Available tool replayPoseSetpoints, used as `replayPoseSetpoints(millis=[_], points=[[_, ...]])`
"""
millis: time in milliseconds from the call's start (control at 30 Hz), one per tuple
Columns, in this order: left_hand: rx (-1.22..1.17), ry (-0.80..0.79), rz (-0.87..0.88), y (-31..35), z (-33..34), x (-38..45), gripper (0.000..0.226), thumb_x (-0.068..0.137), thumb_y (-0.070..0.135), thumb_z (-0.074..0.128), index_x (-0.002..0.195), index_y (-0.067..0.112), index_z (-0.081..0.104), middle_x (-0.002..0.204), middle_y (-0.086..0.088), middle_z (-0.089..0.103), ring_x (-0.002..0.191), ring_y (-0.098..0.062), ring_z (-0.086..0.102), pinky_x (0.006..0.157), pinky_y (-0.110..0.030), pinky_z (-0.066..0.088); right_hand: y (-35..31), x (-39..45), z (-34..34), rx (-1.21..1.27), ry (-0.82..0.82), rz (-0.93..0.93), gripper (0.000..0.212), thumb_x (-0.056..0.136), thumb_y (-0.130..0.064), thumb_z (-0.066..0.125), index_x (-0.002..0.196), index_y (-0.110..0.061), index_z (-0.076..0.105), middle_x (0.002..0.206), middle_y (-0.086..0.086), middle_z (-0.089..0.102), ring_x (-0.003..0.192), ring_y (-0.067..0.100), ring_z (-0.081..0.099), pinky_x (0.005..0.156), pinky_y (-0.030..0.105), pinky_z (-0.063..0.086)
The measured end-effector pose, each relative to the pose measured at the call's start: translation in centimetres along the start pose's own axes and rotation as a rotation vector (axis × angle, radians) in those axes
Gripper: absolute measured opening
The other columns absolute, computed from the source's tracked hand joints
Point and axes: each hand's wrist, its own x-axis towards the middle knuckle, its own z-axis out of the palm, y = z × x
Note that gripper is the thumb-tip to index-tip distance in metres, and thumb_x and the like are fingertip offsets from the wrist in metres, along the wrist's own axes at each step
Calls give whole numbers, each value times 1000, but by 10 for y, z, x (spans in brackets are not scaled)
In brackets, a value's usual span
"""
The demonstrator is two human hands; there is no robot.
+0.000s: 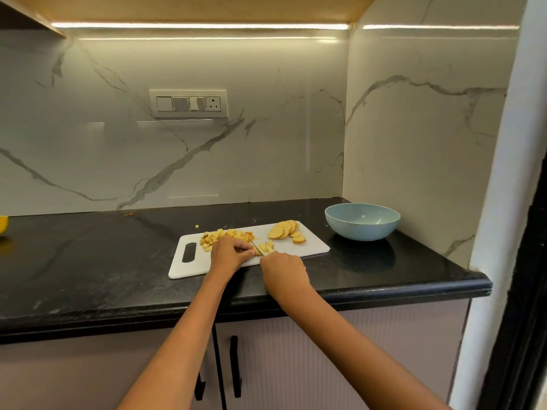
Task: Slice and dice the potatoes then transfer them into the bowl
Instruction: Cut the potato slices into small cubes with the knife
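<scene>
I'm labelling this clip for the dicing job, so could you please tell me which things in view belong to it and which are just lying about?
Part of the job:
- left hand steadying potato pieces
- right hand gripping the knife
- diced potato
- potato slices
- cutting board
- blue bowl, nothing visible inside

Just lying about:
- yellow object at the left edge
- switch panel

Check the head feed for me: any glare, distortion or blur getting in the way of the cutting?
Head view: the light strip glares on the glossy wall, not on the cutting board; wide-angle bending curves the countertop edge; the knife between left hand and right hand is small and soft, its blade barely readable.
</scene>
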Motion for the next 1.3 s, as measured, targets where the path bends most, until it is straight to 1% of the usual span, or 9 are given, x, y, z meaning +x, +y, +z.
replayPoseSetpoints(millis=[133,367,533,667,833,967,1167,1233,1300], points=[[-13,2,33,0,0,-3,18,76,8,74,93,2,73,93,-13,72,89,-20,65,77,-24,46,4,1,0,21,-24,-16,26,96,-7,44,119,-5,55,117,13,58,105,27,58,83,34,45],[-33,37,-6,-2,0,-1,17,83,2,65,98,2,72,102,-13,70,100,-23,62,83,-21,41,24,3,2,344,-37,227,24,94,-17,47,114,-6,55,113,11,59,102,26,58,77,31,42],[-66,61,-38,-2,0,0,17,79,2,68,96,1,72,100,-14,70,95,-22,63,83,-23,44,21,2,5,295,-10,172,25,95,-18,46,115,-7,55,111,11,59,98,25,59,74,30,41],[-57,32,-24,-2,0,-1,17,78,4,71,94,0,72,96,-13,71,82,-11,58,74,-19,41,20,-1,3,250,18,132,26,95,-16,45,117,-6,54,114,12,58,102,27,57,74,30,39],[-48,26,-27,-2,0,0,17,77,6,72,94,1,73,95,-13,71,81,-10,58,74,-19,41,18,-2,2,216,29,127,26,96,-15,44,119,-5,53,115,12,58,102,27,58,77,31,43],[-51,22,-20,-4,0,1,16,76,6,73,91,0,73,92,-13,71,82,-14,61,63,-9,40,10,0,2,162,31,97,26,97,-12,42,120,-6,53,116,13,58,102,26,58,79,32,44],[-64,-7,-27,-4,-1,3,16,76,6,73,91,0,73,93,-13,72,91,-22,65,82,-28,49,-1,6,2,166,-30,79,29,97,-11,44,124,-6,51,120,12,56,108,26,56,82,33,43],[-67,3,-22,-5,-1,2,15,76,6,74,90,0,74,92,-13,72,89,-21,65,80,-28,49,2,7,1,195,-53,92,28,96,-11,45,124,-7,50,121,12,55,109,26,54,85,33,43],[-65,18,-12,-5,1,0,15,75,6,74,89,0,74,90,-13,72,83,-16,62,71,-19,47,7,6,2,235,-55,118,27,96,-13,46,121,-7,51,121,12,54,109,26,54,85,34,43]])
